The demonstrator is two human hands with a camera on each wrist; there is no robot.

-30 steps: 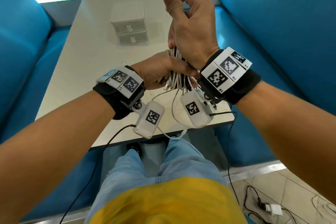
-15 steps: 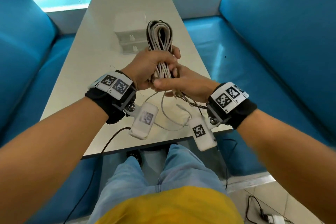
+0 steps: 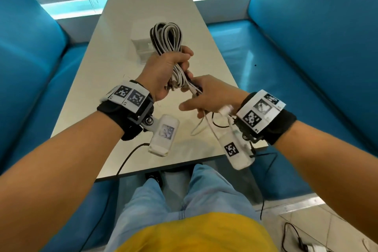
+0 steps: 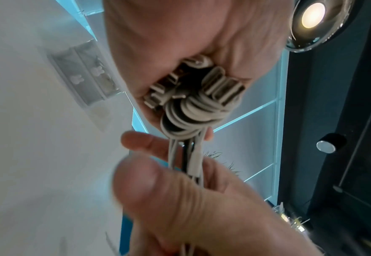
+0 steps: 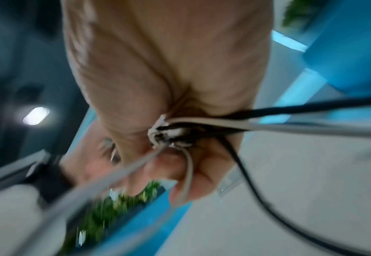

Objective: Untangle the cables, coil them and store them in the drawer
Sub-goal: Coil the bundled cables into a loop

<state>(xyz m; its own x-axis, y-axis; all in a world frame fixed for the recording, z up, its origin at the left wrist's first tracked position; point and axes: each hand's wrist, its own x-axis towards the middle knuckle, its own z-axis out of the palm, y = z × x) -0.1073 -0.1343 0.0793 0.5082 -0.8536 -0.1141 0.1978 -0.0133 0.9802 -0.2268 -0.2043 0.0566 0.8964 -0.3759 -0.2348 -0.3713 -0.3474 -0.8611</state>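
Blue padded seats flank a long pale table (image 3: pixel 114 71), and above its near half the person works a bundle of cables (image 3: pixel 167 37). Their left hand (image 3: pixel 163 71) is wrapped tight round the waist of the coil, loops standing up out of the fist; the left wrist view shows the folded bends and plug ends packed against the palm. Just below, the right hand (image 3: pixel 208 96) pinches the loose tails (image 3: pixel 202 122), white and black strands that trail down toward the near edge of the table. To finish the coil well, I'd say the right hand should wind those tails round the waist under steady tension while the left keeps the loops from slipping, then tuck the end. Toward the far end of the table sits the small white drawer unit (image 3: pixel 141 41), partly hidden behind the coil; its drawers look closed. Compared with half a second back, the right hand has dropped lower and drawn away from the left, pulling the tails out longer.
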